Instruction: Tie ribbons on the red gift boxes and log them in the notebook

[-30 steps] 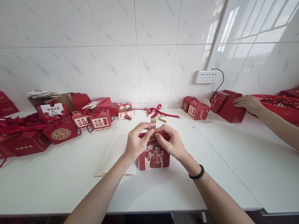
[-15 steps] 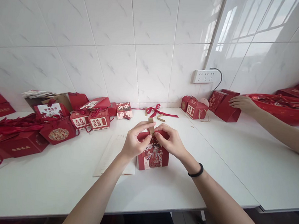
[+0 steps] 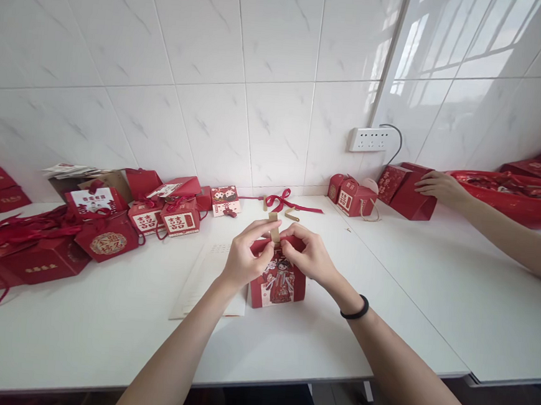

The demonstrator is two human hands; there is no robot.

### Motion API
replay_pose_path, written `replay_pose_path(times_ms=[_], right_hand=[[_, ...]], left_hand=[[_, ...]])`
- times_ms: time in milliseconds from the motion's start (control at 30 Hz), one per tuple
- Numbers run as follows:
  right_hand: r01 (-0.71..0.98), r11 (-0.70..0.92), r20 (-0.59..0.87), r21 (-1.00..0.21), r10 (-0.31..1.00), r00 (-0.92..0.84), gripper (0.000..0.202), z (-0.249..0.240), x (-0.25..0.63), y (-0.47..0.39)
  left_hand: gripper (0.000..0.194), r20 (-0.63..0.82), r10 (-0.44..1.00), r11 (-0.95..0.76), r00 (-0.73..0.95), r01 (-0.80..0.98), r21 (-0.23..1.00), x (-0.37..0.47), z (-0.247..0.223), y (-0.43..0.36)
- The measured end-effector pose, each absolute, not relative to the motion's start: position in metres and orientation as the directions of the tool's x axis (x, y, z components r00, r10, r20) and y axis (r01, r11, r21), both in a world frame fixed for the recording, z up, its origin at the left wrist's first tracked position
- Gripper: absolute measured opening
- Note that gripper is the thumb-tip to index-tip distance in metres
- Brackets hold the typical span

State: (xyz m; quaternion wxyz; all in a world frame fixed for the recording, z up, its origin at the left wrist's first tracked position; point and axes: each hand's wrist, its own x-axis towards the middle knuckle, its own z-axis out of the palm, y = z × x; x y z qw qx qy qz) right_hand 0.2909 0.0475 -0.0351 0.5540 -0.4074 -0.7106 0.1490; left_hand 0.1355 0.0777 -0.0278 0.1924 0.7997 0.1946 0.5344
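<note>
In front of me on the white table a red gift box [image 3: 279, 284] stands upright, printed with a figure in a red robe. Over its top runs a gold strip [image 3: 275, 234], which rises between my fingers. My left hand [image 3: 246, 255] pinches the strip from the left side, thumb at the box's upper edge. From the right, my right hand [image 3: 311, 254] pinches the same spot, with a black band round the wrist. What exactly each fingertip grips is partly hidden. Behind the box lie a red ribbon bow [image 3: 280, 200] and a loose gold strip [image 3: 292, 214].
Paper sheets [image 3: 193, 284] lie left of the box. Several red boxes [image 3: 108, 235] crowd the left side. At the back right are small boxes [image 3: 353, 196], a power strip [image 3: 369, 140] and a red basin [image 3: 508, 209]. Another person's hand [image 3: 442, 189] touches a red box [image 3: 414, 198].
Almost nothing differs. Both hands keep their pinch at the top of the gift box, and the view has shifted very slightly. The other person's hand stays at its box.
</note>
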Motion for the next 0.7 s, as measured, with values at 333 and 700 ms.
replay_pose_path(times_ms=[333,700], right_hand=[[0.388,0.613,0.654,-0.689,0.756,-0.033,0.009,-0.0341,0.2904,0.047],[0.35,0.605,0.623,-0.715,0.779,-0.072,0.011,-0.0319,0.2922,0.0447]], left_hand=[[0.041,0.778,0.51,-0.852,0.368,0.09,0.516,0.1347,-0.0285,0.0782],[0.05,0.751,0.57,-0.808,0.332,0.061,0.586,0.136,-0.0312,0.0773]])
